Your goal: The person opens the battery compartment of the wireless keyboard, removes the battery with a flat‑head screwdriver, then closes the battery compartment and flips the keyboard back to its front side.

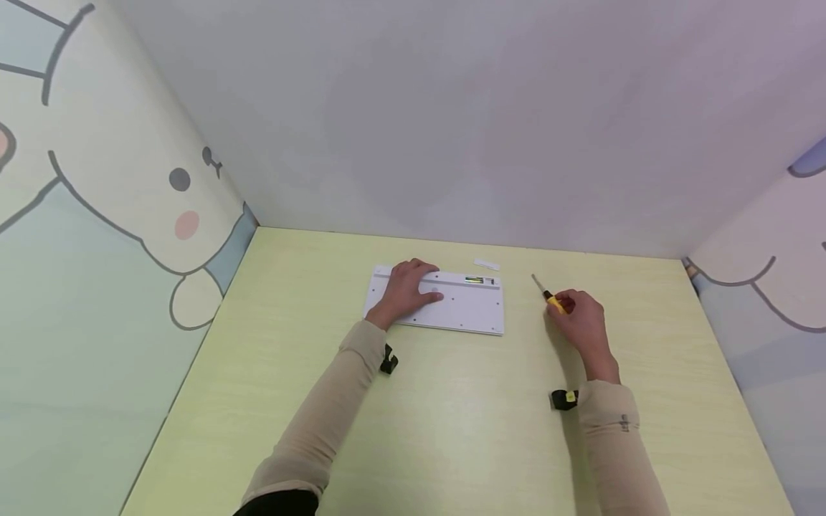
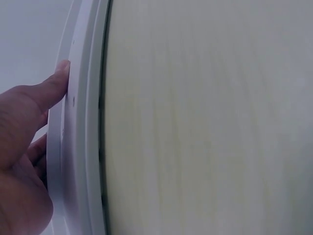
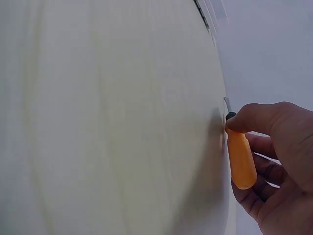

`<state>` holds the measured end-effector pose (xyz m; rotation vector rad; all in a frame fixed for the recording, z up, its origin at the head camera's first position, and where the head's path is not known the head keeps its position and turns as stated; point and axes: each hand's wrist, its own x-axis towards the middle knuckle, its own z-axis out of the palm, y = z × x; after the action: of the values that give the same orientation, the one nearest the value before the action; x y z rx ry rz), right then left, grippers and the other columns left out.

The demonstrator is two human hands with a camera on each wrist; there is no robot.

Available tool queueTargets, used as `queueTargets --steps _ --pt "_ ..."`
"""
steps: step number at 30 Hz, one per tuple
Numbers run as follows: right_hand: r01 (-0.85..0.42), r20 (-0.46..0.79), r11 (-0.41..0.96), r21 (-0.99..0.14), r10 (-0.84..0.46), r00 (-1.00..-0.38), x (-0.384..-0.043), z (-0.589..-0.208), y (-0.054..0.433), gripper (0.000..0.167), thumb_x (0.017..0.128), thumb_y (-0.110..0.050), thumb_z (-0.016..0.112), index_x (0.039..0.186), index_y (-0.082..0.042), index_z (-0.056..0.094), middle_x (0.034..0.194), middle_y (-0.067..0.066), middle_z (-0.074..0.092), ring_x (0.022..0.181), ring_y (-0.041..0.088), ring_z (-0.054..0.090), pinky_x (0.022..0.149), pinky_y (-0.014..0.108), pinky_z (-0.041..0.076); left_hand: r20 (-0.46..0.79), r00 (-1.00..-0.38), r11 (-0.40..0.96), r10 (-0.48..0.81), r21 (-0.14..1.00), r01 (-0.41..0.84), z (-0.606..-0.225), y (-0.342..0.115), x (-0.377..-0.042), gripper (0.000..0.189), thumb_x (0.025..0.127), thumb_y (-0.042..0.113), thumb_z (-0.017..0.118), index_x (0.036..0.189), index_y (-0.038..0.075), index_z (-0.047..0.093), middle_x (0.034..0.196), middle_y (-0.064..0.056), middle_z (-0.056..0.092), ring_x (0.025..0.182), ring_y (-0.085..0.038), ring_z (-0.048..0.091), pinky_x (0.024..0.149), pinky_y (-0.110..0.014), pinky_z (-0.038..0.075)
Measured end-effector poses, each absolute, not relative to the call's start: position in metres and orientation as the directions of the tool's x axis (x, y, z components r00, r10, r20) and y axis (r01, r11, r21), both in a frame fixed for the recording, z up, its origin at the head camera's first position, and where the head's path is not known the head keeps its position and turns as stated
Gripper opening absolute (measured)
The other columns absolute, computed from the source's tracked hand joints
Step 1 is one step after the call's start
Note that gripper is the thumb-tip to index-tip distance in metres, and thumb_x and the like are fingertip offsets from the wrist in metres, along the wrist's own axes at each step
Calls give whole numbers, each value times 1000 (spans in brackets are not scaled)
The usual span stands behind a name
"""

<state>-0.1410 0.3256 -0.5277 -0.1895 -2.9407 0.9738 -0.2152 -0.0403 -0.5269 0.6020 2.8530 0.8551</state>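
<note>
A white keyboard (image 1: 471,308) lies underside up on the table, small dark screws dotted over its back. Its battery compartment (image 1: 480,280) is uncovered at the far right and shows a green-and-gold battery. My left hand (image 1: 406,288) holds the keyboard's left part, thumb on the back and fingers curled at the far edge; in the left wrist view that thumb (image 2: 51,88) lies against the white panel. To the right, my right hand (image 1: 581,319) grips a screwdriver (image 3: 241,159) by its yellow handle, its metal shaft pointing away, apart from the keyboard.
A small white cover piece (image 1: 487,264) lies just beyond the keyboard's far right edge. The pale yellow table (image 1: 445,430) meets a plain wall (image 1: 452,129) at the back. Walls with cartoon drawings stand at both sides. Black wrist cameras (image 1: 564,400) sit below the hands.
</note>
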Motion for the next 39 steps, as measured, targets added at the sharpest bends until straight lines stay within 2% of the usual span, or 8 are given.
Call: queueTargets --steps 13,21,30,35,39 --pt "130 -37 766 -630 138 -990 -142 -523 329 37 98 -22 60 123 6 64 117 27 63 104 39 60 83 43 51 17 -917 766 399 544 343 -528 -41 -215 60 90 44 76 141 16 60 140 -6 61 134 -26 54 126 -46 30" --pt "134 -51 735 -664 135 -990 -145 -517 327 39 102 -27 53 124 3 62 125 28 61 109 40 56 92 50 47 18 -917 766 399 544 344 -528 -41 -215 60 90 44 76 141 16 60 140 -6 61 134 -26 54 126 -47 30" --pt "127 -51 722 -680 126 -991 -151 -511 324 39 103 -31 52 125 -1 61 124 25 61 108 36 56 90 41 45 24 -917 764 398 545 346 -525 -40 -214 59 90 43 76 140 15 60 139 -7 62 133 -27 54 126 -47 30" --pt "111 -54 723 -682 102 -993 -155 -509 321 43 104 -37 51 126 -1 60 124 25 62 108 36 55 92 44 45 27 -917 762 397 548 346 -524 -40 -214 59 90 42 77 139 14 61 139 -7 62 133 -28 54 126 -48 31" --pt "78 -26 729 -680 82 -996 -158 -510 319 45 104 -41 53 124 -2 62 119 23 65 102 33 56 87 39 45 21 -916 761 401 548 346 -524 -40 -214 59 90 42 76 140 15 61 139 -7 62 133 -28 54 126 -47 30"
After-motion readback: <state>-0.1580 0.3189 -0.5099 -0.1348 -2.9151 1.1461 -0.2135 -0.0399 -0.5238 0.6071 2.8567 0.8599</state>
